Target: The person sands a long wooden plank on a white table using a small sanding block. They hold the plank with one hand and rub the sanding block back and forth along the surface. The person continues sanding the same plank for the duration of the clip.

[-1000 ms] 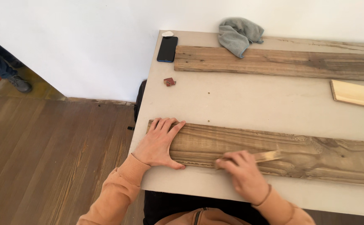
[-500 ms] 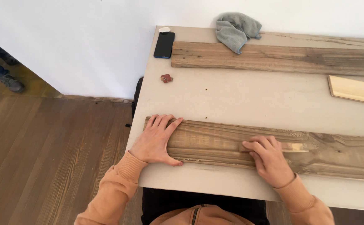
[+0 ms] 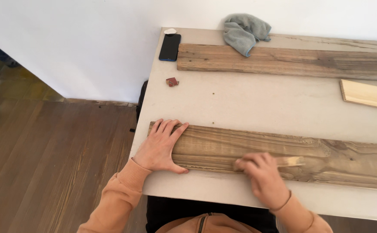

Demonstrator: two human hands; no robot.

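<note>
A long weathered wooden plank (image 3: 326, 157) lies across the near part of the pale table (image 3: 240, 103). My left hand (image 3: 160, 146) lies flat on the plank's left end, fingers spread, thumb along the near edge. My right hand (image 3: 262, 177) presses a small tan strip, apparently sandpaper (image 3: 290, 161), onto the plank's face near its front edge; the hand is blurred. Both sleeves are orange.
A second long plank (image 3: 292, 60) lies at the back of the table with a grey cloth (image 3: 244, 31) on it. A dark phone (image 3: 170, 46), a small red-brown scrap (image 3: 171, 81) and a pale board (image 3: 367, 95) are also there. Wooden floor lies left.
My right hand slid right along the plank with the strip, then came back left and nearer the front edge. The left hand stayed put. The person's shoe at far left moved away.
</note>
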